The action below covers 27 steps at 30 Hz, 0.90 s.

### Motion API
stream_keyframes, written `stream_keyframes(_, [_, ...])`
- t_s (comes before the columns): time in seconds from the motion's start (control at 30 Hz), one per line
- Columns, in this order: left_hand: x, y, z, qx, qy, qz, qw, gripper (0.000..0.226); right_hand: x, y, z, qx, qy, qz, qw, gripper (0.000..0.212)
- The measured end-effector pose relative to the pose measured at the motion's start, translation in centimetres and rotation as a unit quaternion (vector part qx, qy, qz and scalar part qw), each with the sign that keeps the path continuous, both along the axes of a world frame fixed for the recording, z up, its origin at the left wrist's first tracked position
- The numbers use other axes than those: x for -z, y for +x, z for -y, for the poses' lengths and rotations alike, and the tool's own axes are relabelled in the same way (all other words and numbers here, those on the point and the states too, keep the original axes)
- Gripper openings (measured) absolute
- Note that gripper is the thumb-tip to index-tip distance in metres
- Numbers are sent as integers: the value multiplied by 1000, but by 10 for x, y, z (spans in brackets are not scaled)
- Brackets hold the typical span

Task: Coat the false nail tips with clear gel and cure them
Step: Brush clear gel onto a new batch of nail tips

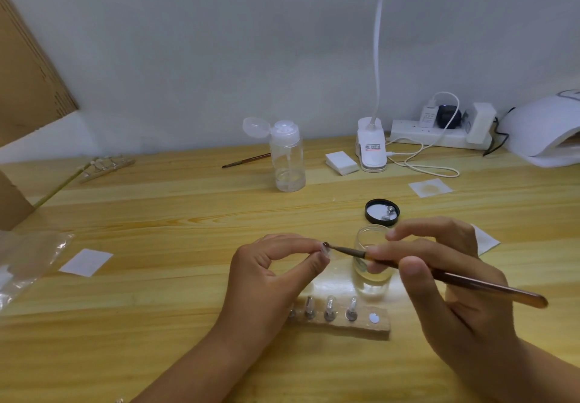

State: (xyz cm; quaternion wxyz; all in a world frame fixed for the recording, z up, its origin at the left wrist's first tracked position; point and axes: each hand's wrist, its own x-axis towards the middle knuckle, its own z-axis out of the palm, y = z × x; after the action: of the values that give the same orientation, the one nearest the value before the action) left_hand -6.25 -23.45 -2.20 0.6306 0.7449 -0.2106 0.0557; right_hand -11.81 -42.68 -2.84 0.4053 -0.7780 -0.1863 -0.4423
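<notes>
My left hand [270,274] pinches a clear false nail tip [326,250] between thumb and forefinger above the table. In my right hand [445,280] I grip a brown nail brush [439,275], and its tip touches the nail tip. Behind the brush stands an open glass jar of clear gel [373,280]. Its black lid [382,212] lies further back with small metal pieces in it. A wooden holder block [348,327] sits near me, carrying several clear tips on metal stands. The white curing lamp [543,133] stands at the far right.
A clear pump bottle [287,156] with its cap flipped open stands mid-table, a second brush [246,160] beside it. Also here: a clip desk lamp [372,145], a power strip [439,134], white wipe pads [341,162], another holder block [106,165], a plastic bag [25,264].
</notes>
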Motion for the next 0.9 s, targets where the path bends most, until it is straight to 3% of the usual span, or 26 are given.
stream_keyframes(0.9, [-3,-1,2,6,-40,-38,998,12,-1,-4,-1,3,30,5,1000,33])
